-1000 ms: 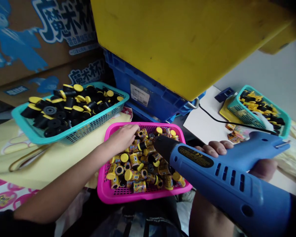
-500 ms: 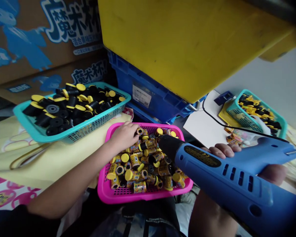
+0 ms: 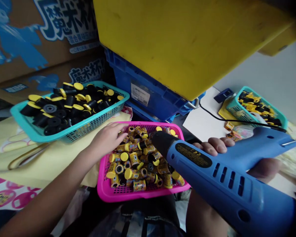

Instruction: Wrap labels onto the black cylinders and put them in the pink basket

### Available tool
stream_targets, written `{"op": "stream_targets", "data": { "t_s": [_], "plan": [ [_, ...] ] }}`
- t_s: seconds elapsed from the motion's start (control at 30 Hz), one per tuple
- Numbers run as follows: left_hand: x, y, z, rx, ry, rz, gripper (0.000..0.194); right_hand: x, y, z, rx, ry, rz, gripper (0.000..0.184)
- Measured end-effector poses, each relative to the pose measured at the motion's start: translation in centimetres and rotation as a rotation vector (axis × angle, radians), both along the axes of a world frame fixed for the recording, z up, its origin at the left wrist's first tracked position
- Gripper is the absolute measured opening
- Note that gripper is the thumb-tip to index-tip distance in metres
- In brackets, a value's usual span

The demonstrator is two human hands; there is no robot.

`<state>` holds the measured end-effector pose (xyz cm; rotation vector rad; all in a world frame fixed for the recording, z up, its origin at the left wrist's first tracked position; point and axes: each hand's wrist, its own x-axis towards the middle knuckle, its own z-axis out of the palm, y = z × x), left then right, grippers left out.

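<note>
- Heat gun (image 3: 227, 177): gripped in right hand (image 3: 239, 154), nozzle over pink basket (image 3: 106, 187).
- Left hand (image 3: 106, 140): fingers loosely spread, resting on wrapped yellow canisters (image 3: 135, 164).
- Teal basket (image 3: 22, 126) holds many unwrapped canisters (image 3: 64, 108), so much work seems left.

Looks like a small packing workshop or stockroom, not a home; printed cardboard cartons (image 3: 39, 42) stacked at the back, blue (image 3: 148, 95) and yellow crates (image 3: 187, 42) piled up; mesh baskets (image 3: 106, 192) full of identical little capped canisters (image 3: 135, 161); a corded blue heat gun (image 3: 227, 184) in use.
</note>
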<state>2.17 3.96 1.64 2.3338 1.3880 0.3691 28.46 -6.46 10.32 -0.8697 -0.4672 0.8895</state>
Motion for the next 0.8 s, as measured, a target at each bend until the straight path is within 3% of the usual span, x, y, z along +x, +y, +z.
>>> {"op": "stream_targets", "data": {
  "t_s": [0.1,0.23,0.37,0.6,0.7,0.8],
  "plan": [
    [-2.1,-1.1,0.2,-0.013,-0.012,0.107,0.036,-0.8,-0.3,0.0,0.022,0.011,0.055,0.048],
    [-3.5,-2.2,-0.8,-0.020,-0.047,0.188,0.038,-1.1,-0.7,0.2,-0.020,0.022,0.029,0.051],
    [-3.7,-2.9,-1.5,-0.041,-0.050,0.170,0.039,-1.0,-0.8,0.1,-0.051,0.033,0.004,0.052],
    [-4.4,-3.2,-1.1,-0.057,-0.036,0.158,0.040,-1.1,-0.6,-0.8,-0.061,0.043,0.006,0.053],
    [-3.0,-3.5,-0.6,0.007,-0.052,0.080,0.038,-0.6,-0.7,-0.7,-0.015,0.026,0.006,0.051],
    [1.6,-3.8,-0.1,0.087,-0.078,-0.176,0.035,0.8,-1.0,-0.1,-0.011,0.057,-0.017,0.053]
  ]
}}
